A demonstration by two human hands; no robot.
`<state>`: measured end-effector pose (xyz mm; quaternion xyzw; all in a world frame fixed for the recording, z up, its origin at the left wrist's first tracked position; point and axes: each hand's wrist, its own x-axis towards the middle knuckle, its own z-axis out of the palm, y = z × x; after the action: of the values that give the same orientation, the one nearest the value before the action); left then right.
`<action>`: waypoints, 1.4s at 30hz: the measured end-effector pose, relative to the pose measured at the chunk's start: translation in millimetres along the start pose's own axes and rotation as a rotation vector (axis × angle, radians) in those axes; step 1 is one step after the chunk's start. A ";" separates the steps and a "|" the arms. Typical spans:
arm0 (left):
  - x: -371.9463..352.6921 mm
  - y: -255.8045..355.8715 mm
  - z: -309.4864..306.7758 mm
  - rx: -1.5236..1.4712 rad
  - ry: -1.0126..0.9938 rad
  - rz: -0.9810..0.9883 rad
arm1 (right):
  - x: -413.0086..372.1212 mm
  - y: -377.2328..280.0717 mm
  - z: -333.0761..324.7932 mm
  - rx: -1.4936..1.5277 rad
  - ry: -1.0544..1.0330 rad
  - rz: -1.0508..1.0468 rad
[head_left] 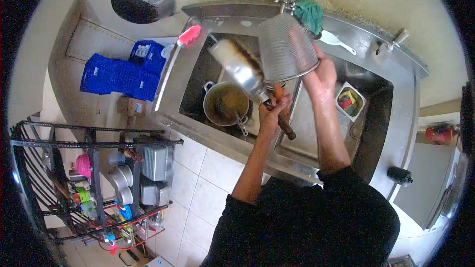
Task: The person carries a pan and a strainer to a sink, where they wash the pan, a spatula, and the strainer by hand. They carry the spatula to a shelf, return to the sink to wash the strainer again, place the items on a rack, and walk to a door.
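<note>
My right hand (321, 74) is closed on a perforated metal strainer basket (286, 49), held tilted above the sinks. In my left hand (275, 111) are wooden-handled metal utensils, gripped by their brown handles (285, 126). A broad shiny metal head with brown stains (240, 66) extends from that hand toward the upper left, over the left sink; its exact kind I cannot tell. Beneath it, a metal pot (226, 104) with yellowish-brown residue stands in the left sink, a ladle-like handle (242, 124) leaning out over its rim.
The right sink (366, 143) holds a square white container (351, 101) with sponges. Along the back ledge are a tap (285, 4), a green cloth (308, 17), a white brush (338, 41) and a bottle (383, 53). A pink brush (190, 35) lies on the left corner. Shelving (99, 143) stands left.
</note>
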<state>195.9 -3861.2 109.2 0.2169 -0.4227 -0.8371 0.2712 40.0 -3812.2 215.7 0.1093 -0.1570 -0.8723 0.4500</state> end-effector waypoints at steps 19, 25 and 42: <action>-112.1 125.6 -137.5 0.182 0.720 0.126 | 304.5 -161.2 -120.2 -2.148 0.332 -0.582; -128.7 140.1 -139.3 0.073 0.753 0.042 | 247.7 -110.6 -100.1 -1.862 0.221 -0.605; -241.3 80.6 -151.1 0.265 0.668 0.103 | -133.1 226.4 -220.9 -1.465 -0.085 0.764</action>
<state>490.4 -3836.5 125.1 0.4901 -0.4259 -0.6432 0.4060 359.4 -3865.5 101.9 -0.3056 0.4083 -0.5440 0.6663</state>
